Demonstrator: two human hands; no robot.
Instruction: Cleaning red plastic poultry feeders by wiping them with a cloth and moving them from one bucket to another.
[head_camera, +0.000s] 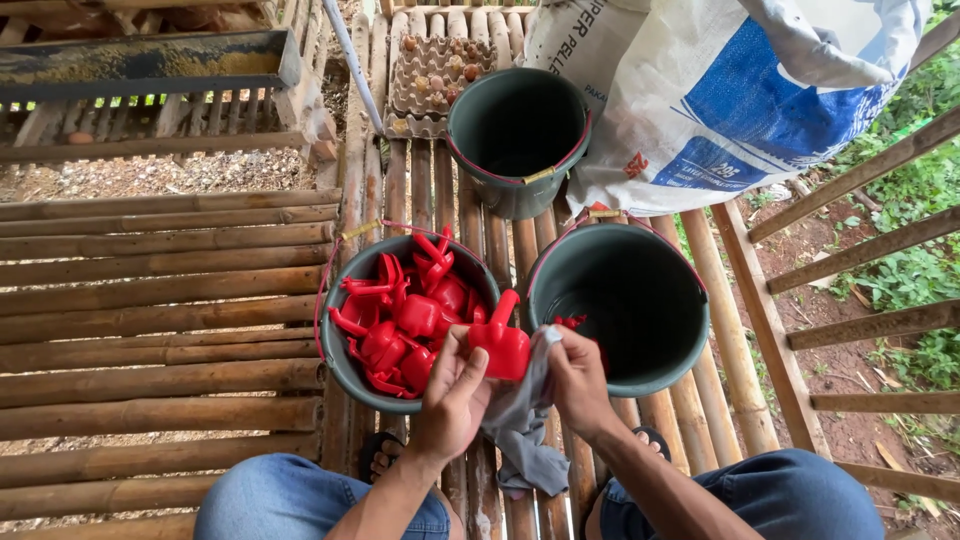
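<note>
Here a red plastic drinker cup (503, 340) is gripped between the two hands, just above the gap between two dark green buckets. The left hand (452, 392) is closed around the cup's lower left side, thumb laid up against its body. The right hand (577, 380) is clenched on a grey cloth (520, 420), which is pressed against the cup's right side and hangs down from the hand toward the knees. The cup's long axis is tilted: its narrow stem points up and slightly right, away from both wrists, while the broad body sits low between the palms. Both hands are touching it, the left directly, the right through the cloth, so neither is clearly nearer.

The cup is seen as glossy, bright red, moulded plastic with a rounded body and a tapering neck.

Just beyond the left hand, the left bucket (340, 350) is filled with a heap of similar red drinker parts (405, 315). Just beyond the right hand, the right bucket (690, 340) is nearly empty; only a glimpse of red is seen at its near inner wall. Farther off, a third bucket (470, 150) is set beside an egg tray (425, 90) and a white and blue woven sack (720, 90). Everything is rested on a bamboo slat floor (160, 300).
</note>
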